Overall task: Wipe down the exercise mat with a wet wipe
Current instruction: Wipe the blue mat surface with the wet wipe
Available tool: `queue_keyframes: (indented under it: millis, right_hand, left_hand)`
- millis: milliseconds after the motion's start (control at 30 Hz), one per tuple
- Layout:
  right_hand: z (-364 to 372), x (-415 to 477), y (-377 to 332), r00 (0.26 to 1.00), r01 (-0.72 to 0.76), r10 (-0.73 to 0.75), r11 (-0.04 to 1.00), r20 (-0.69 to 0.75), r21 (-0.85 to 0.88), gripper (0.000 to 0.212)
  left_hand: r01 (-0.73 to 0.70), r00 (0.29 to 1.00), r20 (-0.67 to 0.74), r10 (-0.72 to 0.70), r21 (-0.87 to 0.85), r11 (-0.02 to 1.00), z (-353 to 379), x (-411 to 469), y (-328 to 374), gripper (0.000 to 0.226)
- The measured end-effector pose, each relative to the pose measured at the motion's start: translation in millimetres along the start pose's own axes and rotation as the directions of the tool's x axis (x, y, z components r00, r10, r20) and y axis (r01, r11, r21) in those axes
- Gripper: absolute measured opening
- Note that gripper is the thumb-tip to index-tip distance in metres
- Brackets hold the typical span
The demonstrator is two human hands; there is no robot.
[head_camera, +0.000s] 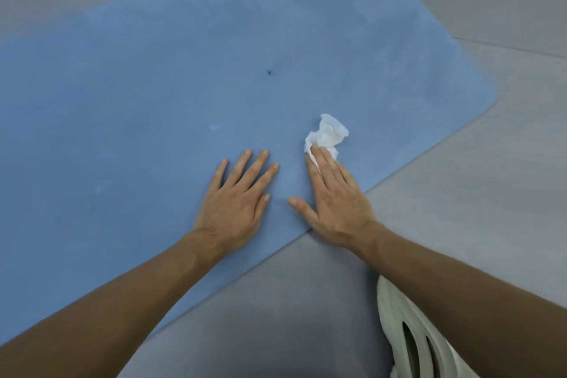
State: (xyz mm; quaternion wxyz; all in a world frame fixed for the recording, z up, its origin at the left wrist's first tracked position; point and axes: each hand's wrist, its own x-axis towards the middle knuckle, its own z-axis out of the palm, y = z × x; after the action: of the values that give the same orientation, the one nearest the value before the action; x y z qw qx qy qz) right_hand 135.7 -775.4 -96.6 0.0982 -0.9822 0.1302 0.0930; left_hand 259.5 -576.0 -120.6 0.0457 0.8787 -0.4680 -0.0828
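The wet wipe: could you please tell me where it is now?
In the head view, the wet wipe lies on the blue mat, right of centre, pinned under the fingers of the right hand.

Exercise mat [153, 101]: blue, matt, soft foam-like look, faintly mottled; small dark nick near the middle, a few pale flecks on the near left. Wet wipe [326, 135]: white, thin fibrous sheet, crumpled, slightly translucent at its far edge. Floor [491, 178]: grey, smooth, dull sheen, thin seams at far left and right. Shoe [408, 337], near right: pale, matt moulded foam with cut-out slots.
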Motion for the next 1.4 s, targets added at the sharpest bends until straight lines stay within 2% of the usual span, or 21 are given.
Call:
queue_keyframes:
  millis: [200, 267, 333, 400, 500, 600, 667, 733, 833, 933, 1000, 1200, 1400]
  right_hand:
    - [15, -55, -30, 0.991, 0.131, -0.132, 0.987, 0.01, 0.089, 0.094]
    - [24, -70, -38, 0.991, 0.131, -0.131, 0.987, -0.005, 0.095, 0.096]
    - [26, -70, -36, 0.998, 0.053, -0.05, 0.995, -0.038, 0.084, 0.095]
    - [22, -56, -22, 0.99, -0.113, 0.116, 0.992, -0.074, 0.051, 0.094]
    - [13, -30, 7, 0.927, -0.361, 0.367, 0.929, -0.077, 0.086, 0.099]
    - [13, -18, 14, 0.895, -0.425, 0.438, 0.894, -0.085, 0.141, 0.1]
    - [16, -22, 5, 0.907, -0.392, 0.409, 0.908, -0.102, 0.15, 0.099]
    - [21, -33, -10, 0.944, -0.299, 0.313, 0.945, -0.103, 0.131, 0.097]
    - [30, -54, -38, 0.995, -0.029, 0.042, 0.99, -0.09, 0.136, 0.093]
    - [31, -50, -46, 0.988, 0.15, -0.142, 0.981, -0.066, 0.122, 0.09]
    - [24, -27, -40, 0.986, 0.163, -0.16, 0.982, -0.046, 0.095, 0.089]
    - [4, 54, -63, 0.999, 0.018, -0.021, 0.992, 0.027, 0.123, 0.101]
    - [14, 28, -112, 0.945, 0.312, -0.32, 0.943, 0.063, 0.114, 0.091]
  left_hand:
    - [0.007, 1.0, 0.019, -0.007, 0.005, 1.0, -1, 5, 7, 0.058]
    - [0.005, 1.0, 0.021, -0.005, 0.008, 1.0, -2, 6, 8, 0.058]
    - [0.001, 1.0, 0.026, -0.001, 0.01, 1.0, -3, 7, 8, 0.058]
    - [-0.008, 0.999, 0.038, 0.007, 0.015, 1.0, -3, 8, 6, 0.058]
    - [-0.015, 0.999, 0.051, 0.014, 0.008, 1.0, -4, 8, 4, 0.058]
    - [-0.016, 0.998, 0.057, 0.015, 0.008, 1.0, -3, 9, 3, 0.058]
    - [-0.011, 0.999, 0.053, 0.01, 0.006, 1.0, -2, 9, 3, 0.058]
    - [-0.006, 0.999, 0.047, 0.006, 0.001, 1.0, -1, 9, 2, 0.058]
    - [-0.004, 0.999, 0.043, 0.004, -0.002, 1.0, 0, 8, 1, 0.059]
    - [0.066, 0.997, 0.039, -0.066, -0.008, 0.998, -2, 6, -8, 0.06]
    - [0.113, 0.993, 0.043, -0.113, -0.005, 0.994, -6, 2, -21, 0.06]
    - [0.213, 0.976, 0.045, -0.212, -0.015, 0.977, -15, -20, -51, 0.064]
    - [0.309, 0.95, 0.061, -0.308, -0.013, 0.951, -16, -39, -57, 0.067]
